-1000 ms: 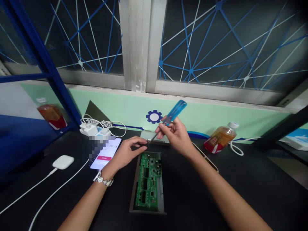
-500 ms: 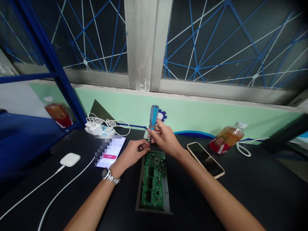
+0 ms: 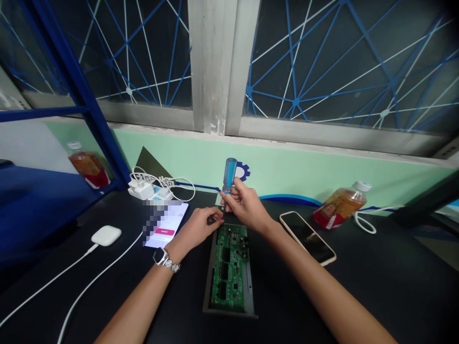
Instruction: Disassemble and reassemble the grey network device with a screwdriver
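A screwdriver [image 3: 230, 173] with a clear and blue handle stands nearly upright, tip down, in my right hand [image 3: 247, 204], whose fingers are wrapped round the lower handle. My left hand [image 3: 202, 225] is closed, thumb and fingers pinched together beside the screwdriver's tip; what they hold, if anything, is hidden. Below both hands lies a green circuit board [image 3: 229, 272] set in a long metal tray [image 3: 250, 291]. The screwdriver's tip is at the board's far end, and its exact contact point cannot be made out.
Left of the board lie a lit phone [image 3: 167, 229], a white charging case [image 3: 106, 235] on a cable, and a power strip [image 3: 158, 193] with plugs. To the right are a dark phone [image 3: 308, 239] and a tilted drink bottle [image 3: 339, 205]. Behind stands a green wall [image 3: 287, 165].
The view has shifted very slightly. Both hands and the screwdriver keep the same position over the board's far end.
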Demonstrator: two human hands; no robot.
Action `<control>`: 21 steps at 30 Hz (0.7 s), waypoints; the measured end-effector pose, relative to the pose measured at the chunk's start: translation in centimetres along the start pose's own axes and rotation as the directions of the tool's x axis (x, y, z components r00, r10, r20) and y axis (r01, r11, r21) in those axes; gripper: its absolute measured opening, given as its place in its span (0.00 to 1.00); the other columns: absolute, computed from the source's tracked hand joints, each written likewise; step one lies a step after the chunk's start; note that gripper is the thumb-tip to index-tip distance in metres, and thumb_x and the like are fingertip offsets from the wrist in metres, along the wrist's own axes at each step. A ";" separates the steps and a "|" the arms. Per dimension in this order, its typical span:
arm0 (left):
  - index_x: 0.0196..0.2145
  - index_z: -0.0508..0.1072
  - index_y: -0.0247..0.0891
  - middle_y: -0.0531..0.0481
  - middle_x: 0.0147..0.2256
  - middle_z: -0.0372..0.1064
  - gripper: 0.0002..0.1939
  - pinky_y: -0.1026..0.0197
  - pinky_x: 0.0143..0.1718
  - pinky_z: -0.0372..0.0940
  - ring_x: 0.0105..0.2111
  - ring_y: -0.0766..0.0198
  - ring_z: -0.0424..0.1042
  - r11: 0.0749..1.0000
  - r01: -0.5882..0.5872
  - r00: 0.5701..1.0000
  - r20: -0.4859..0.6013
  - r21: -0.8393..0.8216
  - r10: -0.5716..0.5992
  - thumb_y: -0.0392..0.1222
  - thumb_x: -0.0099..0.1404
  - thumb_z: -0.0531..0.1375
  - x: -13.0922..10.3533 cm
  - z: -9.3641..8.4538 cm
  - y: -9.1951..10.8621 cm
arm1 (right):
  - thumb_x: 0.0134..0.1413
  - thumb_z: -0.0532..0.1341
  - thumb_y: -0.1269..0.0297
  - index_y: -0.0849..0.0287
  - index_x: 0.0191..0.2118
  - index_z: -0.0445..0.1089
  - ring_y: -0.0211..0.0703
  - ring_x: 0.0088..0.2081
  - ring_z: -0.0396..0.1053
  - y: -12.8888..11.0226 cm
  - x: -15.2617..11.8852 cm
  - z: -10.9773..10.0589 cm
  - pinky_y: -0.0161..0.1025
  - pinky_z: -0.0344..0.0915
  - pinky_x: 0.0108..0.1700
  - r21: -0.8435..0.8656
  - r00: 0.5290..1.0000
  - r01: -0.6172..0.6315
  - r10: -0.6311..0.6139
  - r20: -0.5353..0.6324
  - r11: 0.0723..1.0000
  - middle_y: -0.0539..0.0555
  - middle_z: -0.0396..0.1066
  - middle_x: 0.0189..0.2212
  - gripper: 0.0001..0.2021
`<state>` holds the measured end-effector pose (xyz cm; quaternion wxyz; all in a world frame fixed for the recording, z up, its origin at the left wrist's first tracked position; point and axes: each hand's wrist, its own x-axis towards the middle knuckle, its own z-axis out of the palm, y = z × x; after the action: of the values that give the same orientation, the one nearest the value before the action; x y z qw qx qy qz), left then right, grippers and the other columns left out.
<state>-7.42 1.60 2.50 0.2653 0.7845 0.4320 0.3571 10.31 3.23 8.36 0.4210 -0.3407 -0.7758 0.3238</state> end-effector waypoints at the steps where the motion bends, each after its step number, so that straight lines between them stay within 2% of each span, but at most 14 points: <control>1: 0.34 0.75 0.38 0.52 0.33 0.76 0.04 0.63 0.35 0.62 0.31 0.64 0.72 1.000 -0.001 1.000 -0.003 0.003 0.001 0.36 0.64 0.60 0.0 0.0 -0.1 | 0.63 0.55 0.57 0.53 0.34 0.49 0.35 0.24 0.69 0.1 0.0 0.0 0.35 0.66 0.27 -0.004 1.000 -0.001 0.001 0.000 1.000 0.48 0.71 0.29 0.12; 5: 0.35 0.75 0.39 0.52 0.33 0.75 0.03 0.63 0.35 0.63 0.32 0.64 0.72 1.000 -0.009 1.000 -0.016 0.009 0.009 0.37 0.64 0.60 0.0 0.3 -0.2 | 0.62 0.56 0.57 0.53 0.34 0.49 0.35 0.24 0.69 0.3 0.0 0.0 0.35 0.66 0.27 0.002 1.000 -0.009 0.009 -0.012 1.000 0.48 0.71 0.28 0.13; 9: 0.38 0.74 0.38 0.50 0.34 0.75 0.07 0.62 0.37 0.65 0.33 0.62 0.73 0.998 -0.027 0.994 -0.110 -0.054 0.021 0.40 0.61 0.64 0.2 1.1 0.1 | 0.61 0.58 0.57 0.53 0.34 0.51 0.36 0.23 0.70 0.4 0.0 -0.1 0.35 0.67 0.26 0.045 0.999 -0.027 0.028 -0.022 0.999 0.47 0.70 0.26 0.13; 14: 0.35 0.74 0.36 0.51 0.30 0.75 0.05 0.64 0.34 0.67 0.29 0.64 0.73 0.983 0.017 0.982 -0.181 -0.183 -0.051 0.40 0.63 0.63 0.3 2.1 0.7 | 0.59 0.60 0.55 0.53 0.33 0.51 0.37 0.23 0.72 0.4 0.0 0.2 0.35 0.66 0.26 0.065 0.996 -0.079 0.081 -0.035 0.995 0.46 0.70 0.25 0.14; 18: 0.36 0.77 0.35 0.48 0.33 0.78 0.05 0.63 0.37 0.68 0.34 0.60 0.77 0.953 0.063 0.987 -0.120 -0.297 -0.103 0.39 0.63 0.62 0.3 2.0 0.6 | 0.57 0.63 0.54 0.55 0.37 0.58 0.38 0.25 0.73 0.6 0.0 -0.2 0.35 0.68 0.27 0.079 0.991 -0.134 0.132 0.021 0.988 0.48 0.71 0.27 0.14; 21: 0.38 0.78 0.35 0.46 0.37 0.79 0.08 0.61 0.40 0.68 0.38 0.58 0.77 0.941 0.052 0.996 -0.048 -0.335 -0.072 0.39 0.66 0.59 0.2 1.7 0.5 | 0.56 0.63 0.57 0.57 0.42 0.65 0.37 0.27 0.74 0.5 -0.1 -0.9 0.35 0.70 0.28 0.123 0.979 -0.162 0.143 0.147 0.979 0.53 0.74 0.38 0.12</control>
<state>-5.79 1.42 1.91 0.3922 0.7033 0.3976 0.4398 11.30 3.65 8.30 0.3625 -0.3471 -0.7509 0.4293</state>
